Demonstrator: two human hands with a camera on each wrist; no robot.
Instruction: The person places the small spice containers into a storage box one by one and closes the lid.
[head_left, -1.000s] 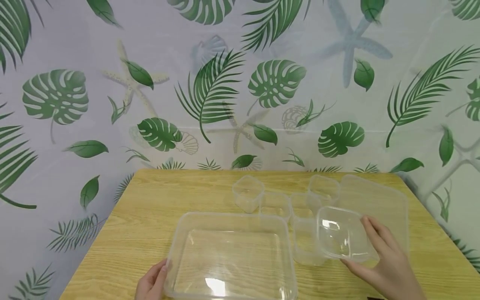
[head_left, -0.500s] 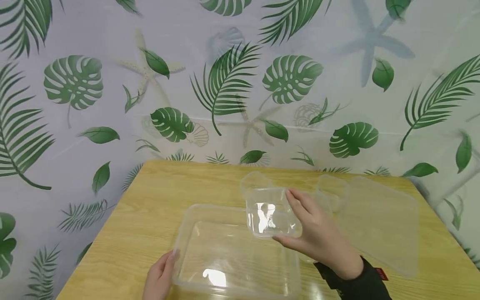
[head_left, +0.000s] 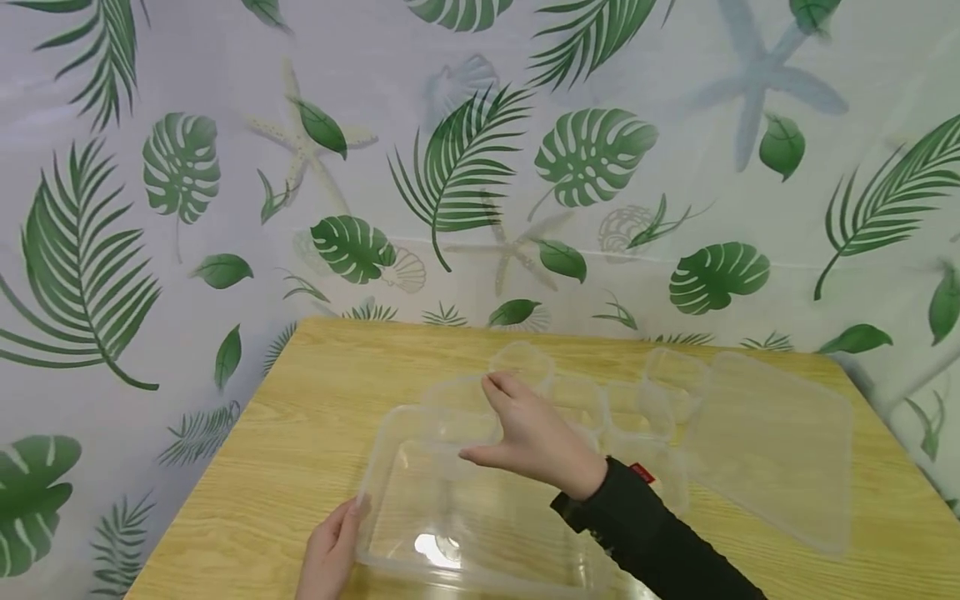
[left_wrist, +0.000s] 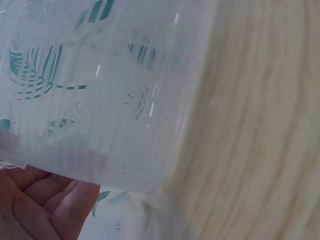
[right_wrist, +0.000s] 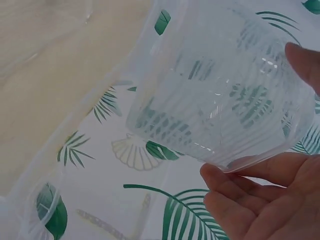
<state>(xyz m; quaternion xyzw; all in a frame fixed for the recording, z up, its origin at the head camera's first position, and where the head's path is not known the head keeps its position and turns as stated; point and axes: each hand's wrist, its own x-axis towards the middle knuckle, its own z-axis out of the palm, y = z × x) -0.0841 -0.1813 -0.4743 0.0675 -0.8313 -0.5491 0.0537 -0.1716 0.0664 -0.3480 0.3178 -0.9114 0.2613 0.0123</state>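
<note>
A large rectangular clear plastic storage box point(head_left: 373, 471) lies on the table with its opening upward. My left hand point(head_left: 330, 550) grips its left side near the front; in the left wrist view the box wall point(left_wrist: 115, 110) rises beside the curled fingers. Over the far left part of the box my right hand point(head_left: 532, 437) holds a small clear plastic container point(right_wrist: 215, 100), thumb on one side of it and fingers on the other. That container looks tilted in the right wrist view and is faint in the head view, so its base is hard to make out.
Several other small clear containers point(head_left: 637, 408) stand close together behind and to the right of the box. A large flat translucent lid point(head_left: 780, 458) lies at the table's right. Behind the wooden table point(head_left: 255, 467) hangs a leaf-patterned cloth point(head_left: 465, 267).
My right hand has carried the small container leftward, from the right side of the table to over the large box. The left hand stays on the box's left side. The head view has shifted slightly.
</note>
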